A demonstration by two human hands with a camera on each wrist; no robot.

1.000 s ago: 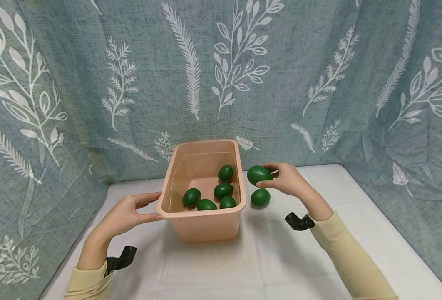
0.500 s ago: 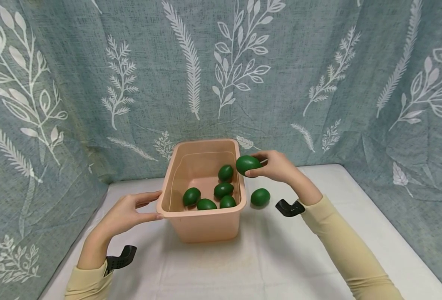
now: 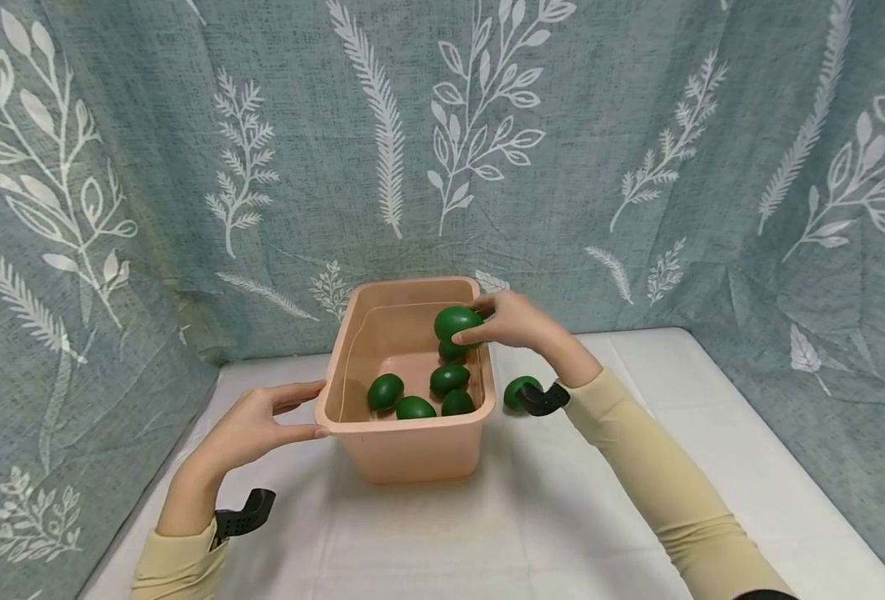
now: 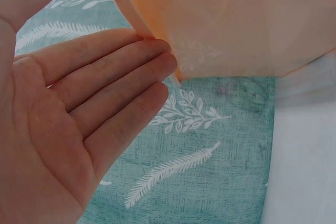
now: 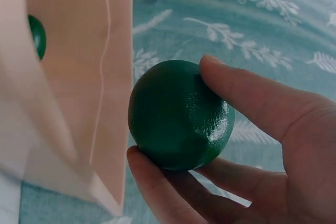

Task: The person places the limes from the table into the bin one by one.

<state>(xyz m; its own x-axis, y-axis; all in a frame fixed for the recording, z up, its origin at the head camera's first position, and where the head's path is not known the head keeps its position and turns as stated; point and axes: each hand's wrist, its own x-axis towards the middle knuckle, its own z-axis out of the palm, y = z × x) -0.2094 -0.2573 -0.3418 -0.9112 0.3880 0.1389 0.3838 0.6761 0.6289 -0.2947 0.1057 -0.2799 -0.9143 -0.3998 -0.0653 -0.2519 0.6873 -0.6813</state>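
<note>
My right hand (image 3: 516,322) pinches a smooth green egg-shaped fruit (image 3: 457,324) between thumb and fingers, over the right part of a peach-coloured plastic bin (image 3: 412,454). In the right wrist view the fruit (image 5: 176,116) looks round and shiny, with the bin's wall beside it. Several similar green fruits (image 3: 386,392) lie on the bin's floor; the held one partly hides the farthest. My left hand (image 3: 251,429) touches the bin's left rim near the front corner. The left wrist view shows that hand (image 4: 89,103) with nearly straight fingers, tips against the rim.
Another green fruit (image 3: 521,393) lies on the white-covered table (image 3: 562,517) right of the bin, partly behind the right wrist's black camera mount (image 3: 543,400). A teal leaf-patterned curtain (image 3: 285,192) stands behind and along both sides.
My right hand has moved left with its green fruit, from above the table beside the bin, across the right rim, to over the bin. The left hand and bin have stayed put.
</note>
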